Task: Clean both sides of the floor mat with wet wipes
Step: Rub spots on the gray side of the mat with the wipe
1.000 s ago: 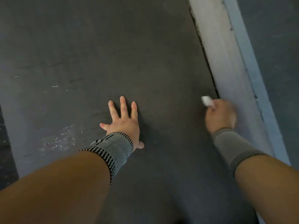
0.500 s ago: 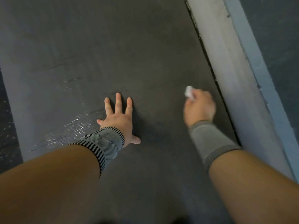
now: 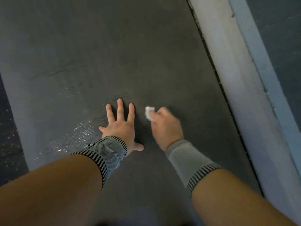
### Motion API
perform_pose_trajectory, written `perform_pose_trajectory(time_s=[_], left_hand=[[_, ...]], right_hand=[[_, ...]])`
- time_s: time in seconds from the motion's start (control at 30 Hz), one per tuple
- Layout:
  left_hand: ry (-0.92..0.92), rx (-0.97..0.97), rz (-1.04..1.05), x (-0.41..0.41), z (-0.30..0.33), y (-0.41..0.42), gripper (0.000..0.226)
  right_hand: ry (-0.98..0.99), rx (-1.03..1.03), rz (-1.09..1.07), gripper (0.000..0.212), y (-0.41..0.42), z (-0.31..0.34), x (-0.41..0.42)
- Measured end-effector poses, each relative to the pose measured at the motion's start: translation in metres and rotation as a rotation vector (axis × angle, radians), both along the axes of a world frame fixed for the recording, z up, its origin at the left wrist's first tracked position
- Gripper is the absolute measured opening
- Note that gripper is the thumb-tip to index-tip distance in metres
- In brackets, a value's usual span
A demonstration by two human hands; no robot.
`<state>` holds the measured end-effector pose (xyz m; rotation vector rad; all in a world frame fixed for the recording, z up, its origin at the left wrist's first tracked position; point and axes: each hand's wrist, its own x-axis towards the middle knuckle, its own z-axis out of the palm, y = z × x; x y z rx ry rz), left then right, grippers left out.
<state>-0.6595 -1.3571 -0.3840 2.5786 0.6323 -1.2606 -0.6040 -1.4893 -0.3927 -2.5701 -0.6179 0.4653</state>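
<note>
Grey floor mat (image 3: 146, 54) lies under both palms, running lengthwise ahead; my right hand (image 3: 166, 126) grips the wet wipe (image 3: 149, 113) just beside my flat, splayed left hand (image 3: 120, 126), unwiped mat ahead.

One head-worn view looks steeply down, close over the floor mat (image 3: 146, 54).

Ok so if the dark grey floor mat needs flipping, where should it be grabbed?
Probably its long left edge, from the left: that side lies open to the dark floor, while the right edge sits tight against the pale ledge.
</note>
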Motion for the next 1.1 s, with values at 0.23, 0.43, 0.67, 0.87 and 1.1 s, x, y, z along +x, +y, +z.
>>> perform_pose_trajectory(time_s=[0.23,0.43,0.67,0.87,1.1], left_hand=[[-0.053,-0.011,0.0,-0.004,-0.004,0.003,0.144],[-0.134,-0.044,-0.007,-0.009,-0.006,0.007,0.142],[-0.3,-0.061,-0.032,-0.058,-0.002,0.043,0.119],[-0.297,0.092,0.063,-0.132,-0.005,0.098,0.113],[-0.29,0.019,0.109,-0.136,-0.011,0.106,0.115]], right_hand=[[-0.181,-0.229,-0.532,0.019,-0.063,-0.007,0.052],[-0.016,-0.06,0.156,0.026,0.015,-0.005,-0.02],[-0.063,-0.121,-0.243,0.022,0.035,-0.006,-0.05],[-0.132,-0.076,-0.135,0.022,0.042,-0.012,-0.061],[0.004,-0.046,-0.07,0.024,0.092,-0.009,-0.113]])
